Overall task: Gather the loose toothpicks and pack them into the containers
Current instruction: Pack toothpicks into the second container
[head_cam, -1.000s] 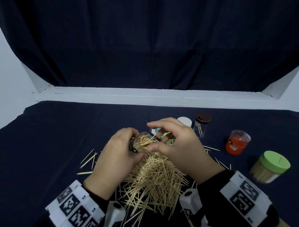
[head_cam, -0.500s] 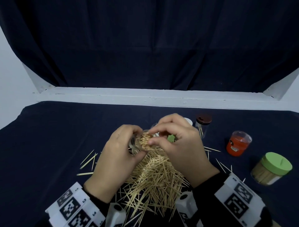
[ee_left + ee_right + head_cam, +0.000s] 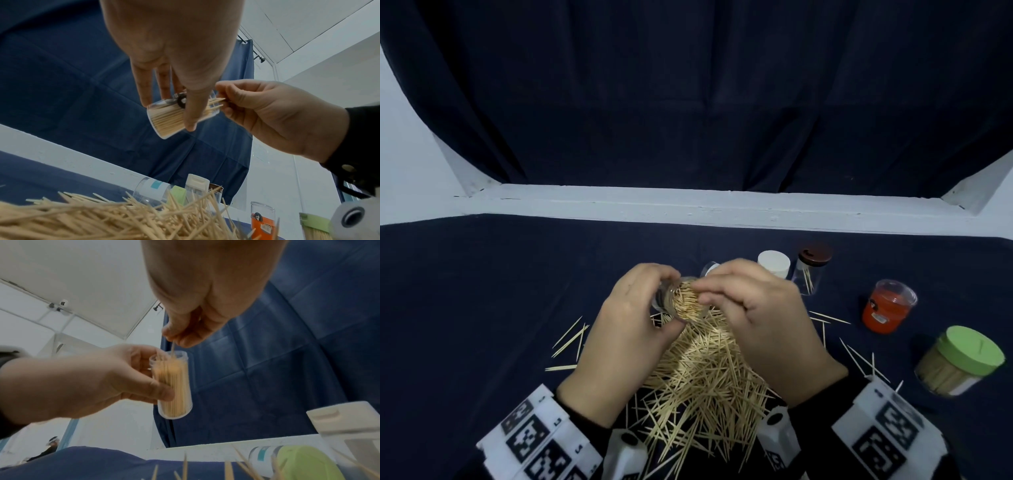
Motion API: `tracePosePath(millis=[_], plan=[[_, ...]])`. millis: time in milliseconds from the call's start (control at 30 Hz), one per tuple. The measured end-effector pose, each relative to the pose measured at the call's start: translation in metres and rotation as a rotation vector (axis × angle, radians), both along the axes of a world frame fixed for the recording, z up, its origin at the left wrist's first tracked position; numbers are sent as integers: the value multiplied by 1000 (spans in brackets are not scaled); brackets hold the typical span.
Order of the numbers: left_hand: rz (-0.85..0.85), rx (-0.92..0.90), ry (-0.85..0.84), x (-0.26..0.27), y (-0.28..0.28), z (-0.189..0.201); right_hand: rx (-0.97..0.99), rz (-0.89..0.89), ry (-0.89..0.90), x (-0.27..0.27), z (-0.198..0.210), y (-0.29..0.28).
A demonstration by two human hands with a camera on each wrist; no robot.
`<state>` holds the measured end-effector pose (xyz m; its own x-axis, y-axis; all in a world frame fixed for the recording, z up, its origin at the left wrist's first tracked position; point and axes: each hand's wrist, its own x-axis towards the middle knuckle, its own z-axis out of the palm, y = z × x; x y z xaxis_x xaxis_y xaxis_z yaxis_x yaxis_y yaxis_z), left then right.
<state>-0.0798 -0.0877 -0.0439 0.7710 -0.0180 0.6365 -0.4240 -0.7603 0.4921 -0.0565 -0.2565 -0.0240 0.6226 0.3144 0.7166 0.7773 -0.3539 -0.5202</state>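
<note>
From the head view, your left hand (image 3: pixel 626 329) grips the nearly full vial (image 3: pixel 681 301) above the big pile (image 3: pixel 705 377) left on the table (image 3: pixel 482 291). From the left wrist view, your right hand (image 3: pixel 273 116) pinches toothpicks (image 3: pixel 216 102) at its mouth. The right wrist view confirms this.

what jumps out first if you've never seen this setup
The big heap of toothpicks on the dark cloth, right under the hands. Above it the left hand grips a clear tube almost full of toothpicks, while the right hand pinches a few at its mouth. To the right stand an orange jar and a green-lidded jar packed with toothpicks.
</note>
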Motion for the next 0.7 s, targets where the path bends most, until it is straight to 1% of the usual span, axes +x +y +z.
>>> tracePosePath(millis=[33, 100, 200, 367, 467, 600, 700], plan=[[9, -4, 1, 0, 1, 0, 15, 15, 35, 0, 2, -3], [14, -13, 8, 1, 1, -1, -30, 39, 64, -1, 2, -6], [3, -8, 8, 0, 0, -1, -110, 19, 7, 1, -4, -5], [-10, 28, -36, -1, -1, 0, -35, -41, 4, 1, -6, 5], [-9, 43, -31, -1, 0, -1, -64, -15, -40, -1, -4, 7], [-21, 43, -23, -1, -1, -1, -153, -87, -55, -5, -5, 12], [-13, 25, -43, 0, 1, -1, -172, -152, -61, -7, -5, 10]])
